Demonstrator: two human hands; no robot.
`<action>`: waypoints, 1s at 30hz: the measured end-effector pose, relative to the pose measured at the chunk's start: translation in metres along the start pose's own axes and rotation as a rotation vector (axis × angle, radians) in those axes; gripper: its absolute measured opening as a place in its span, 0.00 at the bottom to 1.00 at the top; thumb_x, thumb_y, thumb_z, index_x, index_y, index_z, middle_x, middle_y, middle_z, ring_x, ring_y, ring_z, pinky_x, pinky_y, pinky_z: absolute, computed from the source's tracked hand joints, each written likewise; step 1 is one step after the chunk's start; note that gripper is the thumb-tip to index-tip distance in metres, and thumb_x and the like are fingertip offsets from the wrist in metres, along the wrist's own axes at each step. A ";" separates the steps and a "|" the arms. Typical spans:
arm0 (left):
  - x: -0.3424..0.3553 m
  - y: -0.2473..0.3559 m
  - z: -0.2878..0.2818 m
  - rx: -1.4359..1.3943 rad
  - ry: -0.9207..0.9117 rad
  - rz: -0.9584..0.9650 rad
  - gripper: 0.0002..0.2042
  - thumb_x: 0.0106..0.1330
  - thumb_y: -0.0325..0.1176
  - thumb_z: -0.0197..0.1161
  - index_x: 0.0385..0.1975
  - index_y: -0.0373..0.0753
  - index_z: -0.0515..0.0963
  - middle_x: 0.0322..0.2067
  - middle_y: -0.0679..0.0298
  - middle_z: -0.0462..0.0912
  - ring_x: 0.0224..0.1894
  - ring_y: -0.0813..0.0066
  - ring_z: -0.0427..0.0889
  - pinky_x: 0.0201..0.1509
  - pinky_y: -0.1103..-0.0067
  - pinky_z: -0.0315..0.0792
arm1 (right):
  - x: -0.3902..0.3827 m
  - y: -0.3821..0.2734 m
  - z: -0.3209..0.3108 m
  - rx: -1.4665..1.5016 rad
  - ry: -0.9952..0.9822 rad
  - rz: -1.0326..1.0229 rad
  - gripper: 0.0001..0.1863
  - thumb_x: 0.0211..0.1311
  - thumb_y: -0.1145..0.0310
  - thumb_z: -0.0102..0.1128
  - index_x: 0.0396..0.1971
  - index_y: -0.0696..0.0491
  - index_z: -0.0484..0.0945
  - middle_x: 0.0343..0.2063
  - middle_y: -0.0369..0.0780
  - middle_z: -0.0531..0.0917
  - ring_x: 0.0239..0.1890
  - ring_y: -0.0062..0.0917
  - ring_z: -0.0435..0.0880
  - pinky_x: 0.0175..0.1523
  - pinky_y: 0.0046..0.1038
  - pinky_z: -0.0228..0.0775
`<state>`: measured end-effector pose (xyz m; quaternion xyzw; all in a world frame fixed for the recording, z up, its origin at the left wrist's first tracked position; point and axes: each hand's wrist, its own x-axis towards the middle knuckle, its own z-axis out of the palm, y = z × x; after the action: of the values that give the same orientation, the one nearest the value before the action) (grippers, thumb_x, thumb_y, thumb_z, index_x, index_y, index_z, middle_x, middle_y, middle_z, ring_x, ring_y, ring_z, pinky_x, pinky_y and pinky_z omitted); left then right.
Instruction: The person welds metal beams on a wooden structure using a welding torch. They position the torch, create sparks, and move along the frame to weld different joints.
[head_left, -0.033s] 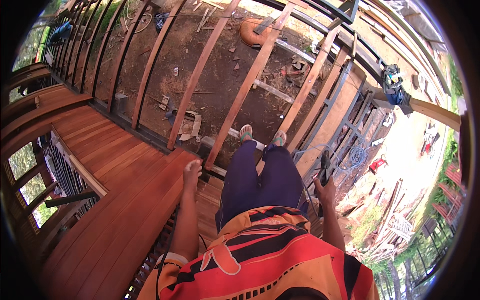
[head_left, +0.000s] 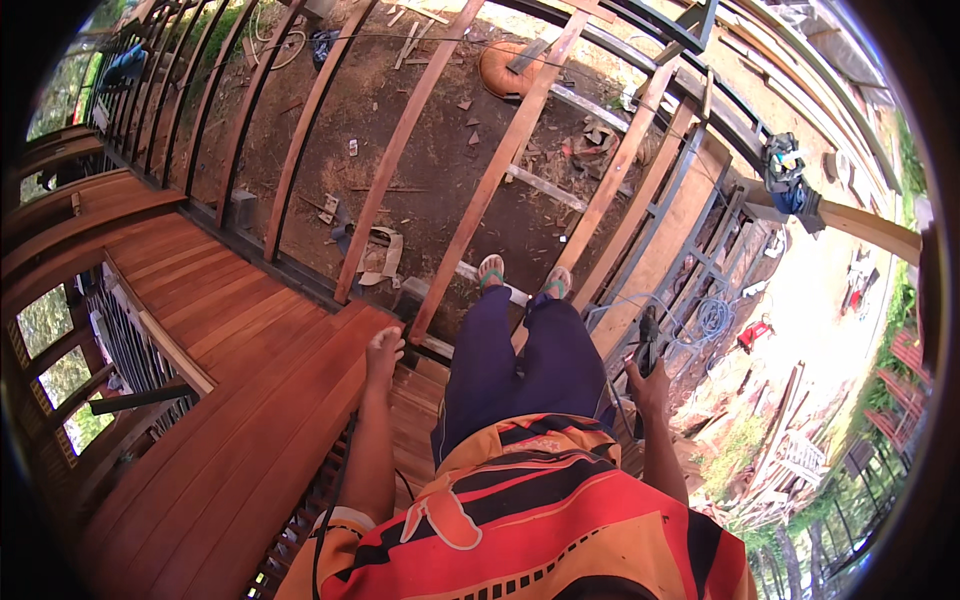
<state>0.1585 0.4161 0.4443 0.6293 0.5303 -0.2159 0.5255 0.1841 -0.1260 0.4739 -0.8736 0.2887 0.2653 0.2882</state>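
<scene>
My left hand (head_left: 383, 354) hangs over the edge of the reddish-brown wooden deck (head_left: 270, 390), its fingers loosely bent, slightly apart and holding nothing. Down at my right side, my right hand (head_left: 650, 384) grips a dark hand tool (head_left: 648, 338) that points away from me; its exact kind is hard to make out. A dark cord or strap shows beside my right thigh. Both feet, in green-strapped sandals (head_left: 490, 270), rest among the joists, past a strip of decking below me.
Long wooden joists (head_left: 400, 150) span bare soil with scattered scraps. An orange round object (head_left: 503, 70) lies below. Coiled blue hose (head_left: 712, 315), a red item (head_left: 755, 333) and stacked timber are at the right. A dark bag (head_left: 785, 165) hangs by a beam (head_left: 868, 228).
</scene>
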 end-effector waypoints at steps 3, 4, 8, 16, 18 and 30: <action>0.010 -0.022 0.005 0.107 -0.012 0.085 0.30 0.75 0.49 0.66 0.64 0.29 0.77 0.55 0.56 0.86 0.57 0.67 0.86 0.55 0.74 0.79 | 0.028 0.005 0.003 -0.100 0.003 -0.040 0.33 0.58 0.46 0.74 0.44 0.64 0.78 0.33 0.57 0.87 0.38 0.53 0.89 0.45 0.48 0.78; 0.010 -0.030 0.004 0.138 -0.037 0.075 0.30 0.74 0.49 0.66 0.64 0.29 0.78 0.55 0.55 0.86 0.57 0.67 0.86 0.55 0.74 0.79 | 0.027 0.005 0.000 -0.099 -0.011 -0.010 0.34 0.58 0.46 0.75 0.45 0.64 0.78 0.34 0.57 0.87 0.39 0.53 0.89 0.46 0.48 0.78; 0.019 -0.031 0.031 0.245 -0.147 0.070 0.31 0.73 0.51 0.67 0.64 0.29 0.77 0.53 0.56 0.85 0.52 0.69 0.85 0.52 0.72 0.78 | 0.028 -0.009 -0.018 0.032 0.038 0.027 0.33 0.58 0.48 0.75 0.46 0.64 0.79 0.38 0.57 0.88 0.42 0.52 0.89 0.48 0.49 0.78; 0.063 0.012 -0.005 0.058 -0.142 0.092 0.29 0.73 0.49 0.69 0.63 0.31 0.78 0.46 0.64 0.83 0.44 0.73 0.82 0.49 0.73 0.77 | 0.016 -0.003 -0.001 0.107 0.149 0.148 0.37 0.56 0.42 0.75 0.47 0.63 0.79 0.36 0.58 0.87 0.43 0.51 0.89 0.49 0.46 0.79; 0.075 0.024 -0.036 -0.004 -0.115 0.183 0.31 0.74 0.52 0.68 0.66 0.33 0.75 0.50 0.61 0.83 0.49 0.72 0.83 0.50 0.72 0.77 | 0.011 -0.022 -0.004 0.084 0.118 0.120 0.39 0.55 0.40 0.74 0.47 0.63 0.79 0.36 0.58 0.87 0.42 0.52 0.89 0.49 0.47 0.79; -0.037 0.275 -0.056 -1.277 -0.155 0.645 0.37 0.79 0.56 0.59 0.74 0.31 0.64 0.73 0.44 0.69 0.75 0.50 0.71 0.78 0.55 0.68 | 0.016 0.035 -0.015 0.226 0.229 0.240 0.44 0.54 0.37 0.75 0.52 0.66 0.79 0.46 0.64 0.86 0.51 0.57 0.88 0.56 0.50 0.78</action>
<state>0.3760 0.4818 0.6137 0.3073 0.3020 0.2584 0.8646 0.1769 -0.1652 0.4618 -0.8196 0.4494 0.1625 0.3161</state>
